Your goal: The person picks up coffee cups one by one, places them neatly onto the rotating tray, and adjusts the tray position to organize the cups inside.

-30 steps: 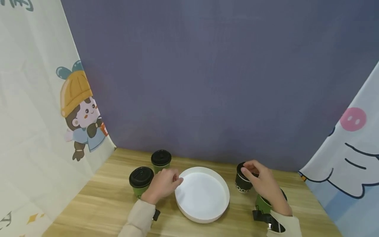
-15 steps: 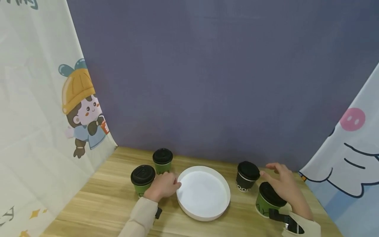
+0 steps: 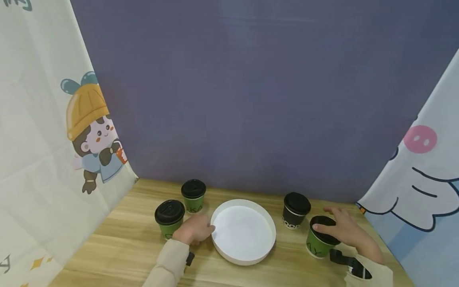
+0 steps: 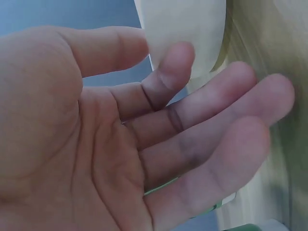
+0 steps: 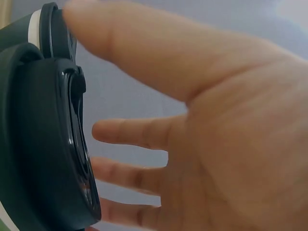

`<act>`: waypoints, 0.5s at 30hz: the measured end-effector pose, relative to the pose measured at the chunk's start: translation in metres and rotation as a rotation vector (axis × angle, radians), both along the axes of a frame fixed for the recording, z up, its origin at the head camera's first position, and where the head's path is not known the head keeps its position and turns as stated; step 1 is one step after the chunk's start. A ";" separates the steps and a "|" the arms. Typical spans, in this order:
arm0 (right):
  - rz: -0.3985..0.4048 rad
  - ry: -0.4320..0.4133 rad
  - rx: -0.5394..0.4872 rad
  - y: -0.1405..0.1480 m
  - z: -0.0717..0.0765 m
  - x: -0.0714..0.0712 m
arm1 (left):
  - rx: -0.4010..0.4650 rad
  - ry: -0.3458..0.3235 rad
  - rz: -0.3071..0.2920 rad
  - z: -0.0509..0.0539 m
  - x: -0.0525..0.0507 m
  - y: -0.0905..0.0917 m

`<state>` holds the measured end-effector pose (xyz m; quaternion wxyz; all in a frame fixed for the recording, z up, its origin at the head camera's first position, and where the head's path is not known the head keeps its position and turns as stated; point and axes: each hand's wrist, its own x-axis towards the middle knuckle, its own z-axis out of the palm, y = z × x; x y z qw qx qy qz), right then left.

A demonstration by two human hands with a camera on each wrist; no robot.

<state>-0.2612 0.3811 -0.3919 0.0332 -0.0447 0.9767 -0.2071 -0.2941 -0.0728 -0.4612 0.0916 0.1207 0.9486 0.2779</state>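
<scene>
Over the front right green paper cup [image 3: 317, 244] my right hand [image 3: 349, 232] hovers with thumb and fingers spread. In the right wrist view the black lid [image 5: 36, 134] of that cup lies between the thumb and the fingers, with no clear grip on it. My left hand [image 3: 195, 229] is at the left edge of a round white tray [image 3: 245, 262], its fingers loosely bent. The left wrist view shows the palm [image 4: 106, 144] holding nothing; thumb and index fingertip are close to the tray's wall [image 4: 192, 29], and contact is hard to tell.
A black paper cup [image 3: 292, 220] with a black lid stands behind the green one. Left of the tray are two lidded green cups, one nearer [image 3: 168, 230] and one farther back [image 3: 194, 204]. A grey-blue cloth [image 3: 229, 119] rises behind the wooden table [image 3: 118, 243].
My right hand has moved from above the black cup to the right and down, over the front green cup. The left hand has lowered slightly beside the tray. The cups stay where they were.
</scene>
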 end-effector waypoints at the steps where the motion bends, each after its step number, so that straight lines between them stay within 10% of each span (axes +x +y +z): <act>1: 0.004 -0.009 -0.007 0.000 0.000 0.000 | 0.010 -0.007 -0.005 0.000 0.000 0.000; 9: 0.037 -0.064 -0.096 0.003 0.002 0.003 | 0.034 -0.013 -0.042 0.003 0.000 -0.005; 15: 0.025 -0.074 -0.125 -0.012 -0.008 0.031 | 0.012 -0.020 -0.100 0.000 0.010 -0.021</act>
